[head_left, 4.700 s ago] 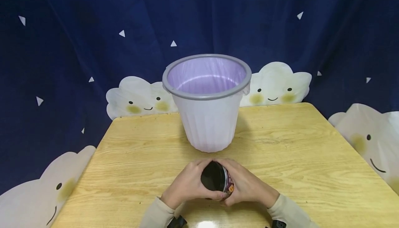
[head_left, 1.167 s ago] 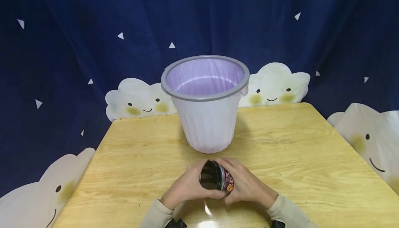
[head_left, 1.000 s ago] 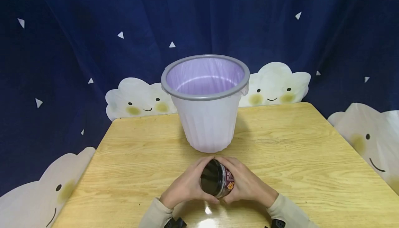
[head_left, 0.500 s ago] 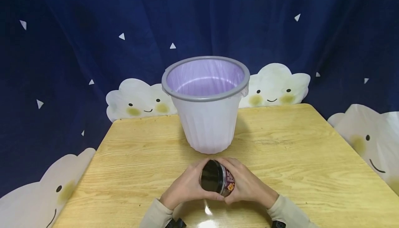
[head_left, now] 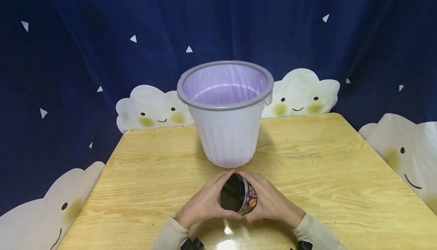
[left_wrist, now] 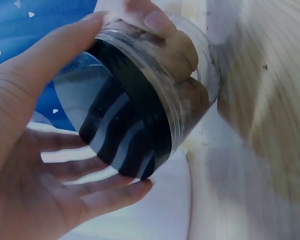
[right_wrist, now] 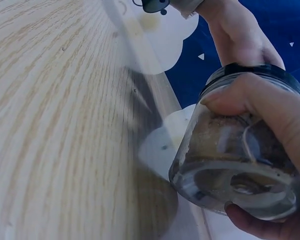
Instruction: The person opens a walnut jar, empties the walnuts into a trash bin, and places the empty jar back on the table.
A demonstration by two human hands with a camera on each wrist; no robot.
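A clear jar [head_left: 251,198] with a dark red label is held tilted over the near part of the table, its black lid [head_left: 231,194] toward the left. My left hand [head_left: 204,203] curls its thumb and fingers round the lid's edge. Round the jar's body, my right hand [head_left: 271,201] keeps its grip. In the left wrist view, the glossy lid [left_wrist: 132,90] reflects the fingers and appears seated on the jar. The right wrist view shows the jar's clear base and brownish contents [right_wrist: 220,140], which I cannot identify.
A white bin [head_left: 228,136] with a grey rim and a pale purple inside stands just beyond the hands. The wooden table [head_left: 143,189] spreads to both sides. Behind it hangs a dark blue curtain [head_left: 153,14] with white triangles and smiling clouds.
Both hands stay on the jar in about the same place. My left fingers and thumb have shifted back and forth round the lid; the right hand has barely moved.
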